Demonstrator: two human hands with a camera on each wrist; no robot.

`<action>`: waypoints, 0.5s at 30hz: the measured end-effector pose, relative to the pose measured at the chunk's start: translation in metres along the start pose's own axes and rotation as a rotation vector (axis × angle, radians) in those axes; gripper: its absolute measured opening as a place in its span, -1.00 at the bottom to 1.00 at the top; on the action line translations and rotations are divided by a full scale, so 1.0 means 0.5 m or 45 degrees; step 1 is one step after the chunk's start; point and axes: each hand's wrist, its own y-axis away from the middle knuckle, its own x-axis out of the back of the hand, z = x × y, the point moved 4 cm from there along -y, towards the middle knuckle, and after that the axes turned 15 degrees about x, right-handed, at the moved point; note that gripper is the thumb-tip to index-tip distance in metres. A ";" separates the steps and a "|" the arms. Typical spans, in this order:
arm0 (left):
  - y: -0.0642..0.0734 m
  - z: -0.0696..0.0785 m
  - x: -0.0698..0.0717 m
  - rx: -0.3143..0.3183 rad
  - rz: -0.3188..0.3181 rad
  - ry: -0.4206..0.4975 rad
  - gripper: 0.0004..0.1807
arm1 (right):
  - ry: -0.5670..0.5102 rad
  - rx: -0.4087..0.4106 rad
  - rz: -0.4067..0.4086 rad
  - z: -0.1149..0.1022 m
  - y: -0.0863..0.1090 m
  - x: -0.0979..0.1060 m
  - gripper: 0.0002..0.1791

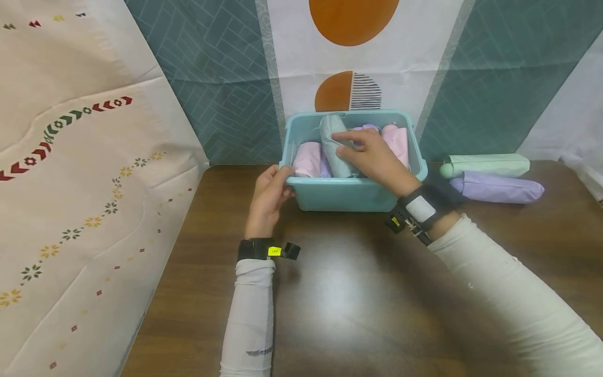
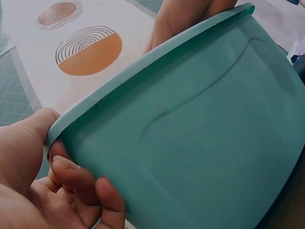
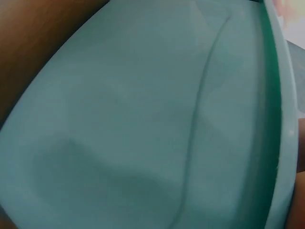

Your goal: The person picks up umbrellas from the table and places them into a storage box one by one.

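A light-blue plastic storage bin (image 1: 346, 193) stands on the wooden table with several folded compact umbrellas in it. My left hand (image 1: 269, 196) grips its front left corner; the left wrist view shows the thumb over the rim and fingers curled beneath. A pale blue-green umbrella (image 1: 335, 157) lies slanted on top inside, its far end near the back rim. Over it is my right hand (image 1: 372, 157), thumb and forefinger apart, their tips right at the umbrella's cover. A pink umbrella (image 1: 308, 159) sits to its left, another pink umbrella (image 1: 397, 141) at the right, with purple ones partly hidden.
On the table right of the bin, a light green umbrella (image 1: 490, 165) and a purple umbrella (image 1: 501, 187) lie side by side. A patterned curtain (image 1: 226, 104) hangs close behind the bin. Embroidered cream cloth (image 1: 94, 209) borders the table's left edge.
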 end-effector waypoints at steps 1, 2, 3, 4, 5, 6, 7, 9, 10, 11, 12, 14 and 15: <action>0.000 0.000 0.000 0.001 0.001 -0.002 -0.77 | 0.019 0.004 0.002 0.001 -0.001 -0.001 -0.59; 0.000 0.000 0.000 0.003 0.001 -0.004 -0.76 | 0.036 0.010 0.005 0.001 -0.002 -0.003 -0.60; 0.000 -0.001 0.000 0.004 0.002 -0.006 -0.77 | 0.054 0.020 0.008 0.001 -0.002 -0.004 -0.62; 0.001 -0.001 0.000 0.005 0.003 -0.010 -0.77 | 0.074 0.024 0.009 0.001 -0.002 -0.005 -0.63; 0.001 -0.001 0.000 0.004 0.004 -0.010 -0.77 | 0.089 0.025 0.011 0.001 -0.002 -0.007 -0.63; 0.001 0.000 -0.001 0.003 0.006 -0.012 -0.78 | 0.104 0.025 0.010 0.001 -0.002 -0.008 -0.64; 0.001 0.000 -0.001 0.001 0.004 -0.012 -0.78 | 0.119 0.027 0.013 0.000 -0.002 -0.009 -0.64; 0.001 0.000 -0.001 -0.004 0.000 -0.010 -0.78 | 0.149 0.020 0.012 -0.001 -0.002 -0.009 -0.64; 0.001 0.000 -0.001 -0.006 -0.003 -0.007 -0.78 | 0.160 0.014 0.013 -0.002 -0.001 -0.010 -0.64; 0.000 0.000 -0.002 -0.008 -0.005 -0.004 -0.78 | 0.167 0.006 0.012 -0.004 -0.001 -0.010 -0.64; 0.000 0.000 -0.002 -0.011 -0.007 -0.003 -0.78 | 0.179 -0.001 0.008 -0.004 0.000 -0.010 -0.63; 0.000 0.000 -0.003 -0.015 -0.011 0.000 -0.78 | 0.199 -0.019 0.001 -0.004 0.000 -0.012 -0.63; 0.000 0.000 -0.003 -0.018 -0.011 -0.001 -0.78 | 0.201 -0.025 -0.002 -0.004 0.001 -0.013 -0.62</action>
